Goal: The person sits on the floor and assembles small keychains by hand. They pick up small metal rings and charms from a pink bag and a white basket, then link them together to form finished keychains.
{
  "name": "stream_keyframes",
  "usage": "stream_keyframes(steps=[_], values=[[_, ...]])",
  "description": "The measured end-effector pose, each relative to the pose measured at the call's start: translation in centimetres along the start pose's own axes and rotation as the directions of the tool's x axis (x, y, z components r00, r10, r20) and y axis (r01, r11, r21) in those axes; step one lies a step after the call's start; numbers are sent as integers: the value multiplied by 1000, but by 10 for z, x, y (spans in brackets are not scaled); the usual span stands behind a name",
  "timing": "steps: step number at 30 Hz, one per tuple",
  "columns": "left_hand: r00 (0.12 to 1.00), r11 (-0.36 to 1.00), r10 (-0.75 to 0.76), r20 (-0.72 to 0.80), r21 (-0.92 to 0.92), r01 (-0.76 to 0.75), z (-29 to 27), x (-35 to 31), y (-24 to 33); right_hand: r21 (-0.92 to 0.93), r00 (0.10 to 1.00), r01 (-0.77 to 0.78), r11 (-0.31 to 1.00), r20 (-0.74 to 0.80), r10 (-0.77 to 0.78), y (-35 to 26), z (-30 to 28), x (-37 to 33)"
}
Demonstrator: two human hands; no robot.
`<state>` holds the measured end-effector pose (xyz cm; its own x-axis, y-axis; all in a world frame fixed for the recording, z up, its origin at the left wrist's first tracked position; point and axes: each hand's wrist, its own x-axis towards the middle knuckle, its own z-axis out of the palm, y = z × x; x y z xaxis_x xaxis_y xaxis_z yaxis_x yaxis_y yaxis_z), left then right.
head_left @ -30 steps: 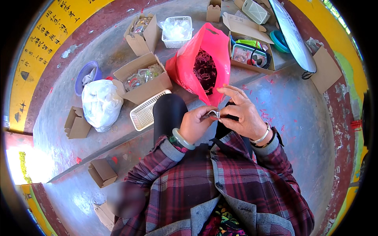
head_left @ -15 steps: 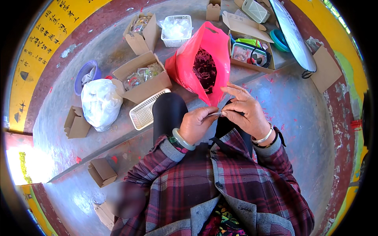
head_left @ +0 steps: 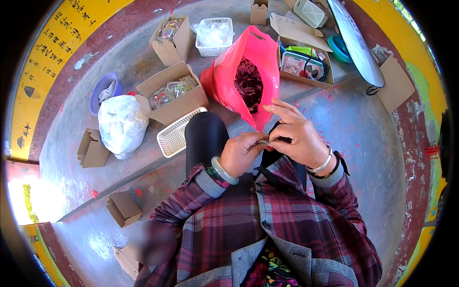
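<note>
Both my hands meet over my lap, just this side of a pink plastic bag (head_left: 220, 76). My left hand (head_left: 239, 154) pinches a small thin greyish strip (head_left: 263, 142) between thumb and forefinger. At the strip's other end, the thumb and index of my right hand (head_left: 302, 143) grip it too, with another finger raised toward the bag's lower edge. The strip is too small and too covered to name its kind. Inside the bag's open mouth lie dark, reddish tangled pieces (head_left: 248, 86).
Left of the bag are a cardboard box of clear bands (head_left: 174, 93), a cream plastic basket (head_left: 178, 136), a stuffed white bag (head_left: 123, 126) and a purple basin (head_left: 106, 91). Right of it stands a box (head_left: 306, 79) with a lunchbox-like case. A round tabletop-like disc (head_left: 356, 43) leans farther right.
My fingers have shifted slightly on the strip, which now shows less between them. My right hand's raised finger has moved a little up and left.
</note>
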<state>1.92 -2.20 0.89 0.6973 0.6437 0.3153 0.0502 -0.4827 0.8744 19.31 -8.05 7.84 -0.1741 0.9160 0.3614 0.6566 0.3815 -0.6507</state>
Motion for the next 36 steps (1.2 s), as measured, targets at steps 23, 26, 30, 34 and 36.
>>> stream_keyframes(steps=[23, 26, 30, 34, 36], values=[[996, 977, -62, 67, -199, 74, 0, -4, -3, 438, 876, -481, 759, 248, 413, 30, 17, -8], [993, 996, -47, 110, -69, 55, 2, -3, -3, 319, 861, -502, 804, 265, 433, 26, 14, -5], [982, 987, -144, 121, -51, 151, 1, 0, 4, 41, 925, -355, 934, 164, 344, 25, 15, -3], [995, 989, -102, 14, -102, 103, 2, -2, -1, 249, 912, -390, 886, 233, 336, 38, 19, -6], [995, 995, -38, -92, -91, 29, 1, -1, -4, 454, 932, -341, 823, 48, 360, 36, 21, -6]])
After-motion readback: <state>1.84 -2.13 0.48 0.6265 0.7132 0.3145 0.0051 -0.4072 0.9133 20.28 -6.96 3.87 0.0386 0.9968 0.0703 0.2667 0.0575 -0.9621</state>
